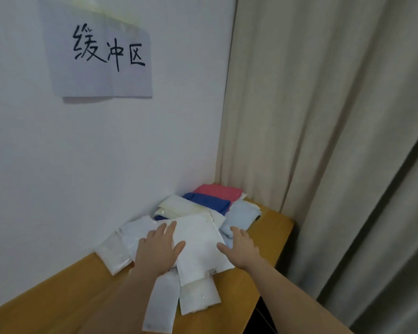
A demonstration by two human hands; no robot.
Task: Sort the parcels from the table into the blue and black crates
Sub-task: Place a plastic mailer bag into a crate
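Reaching: left hand (158, 251) flat on white parcel (200, 247); right hand (239, 249) spread beside it, gripping nothing.
Location: atop pile on table (270, 227).
Risk: slippery neighbours may slide off.
Crates: unseen.

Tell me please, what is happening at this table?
A person is reaching with both hands into a pile of parcels on a wooden table in the corner of a room. The left hand lies flat, fingers spread, on the big white parcel on top. The right hand is open at that parcel's right edge. Pink and blue parcels wait behind. No crate is in view.
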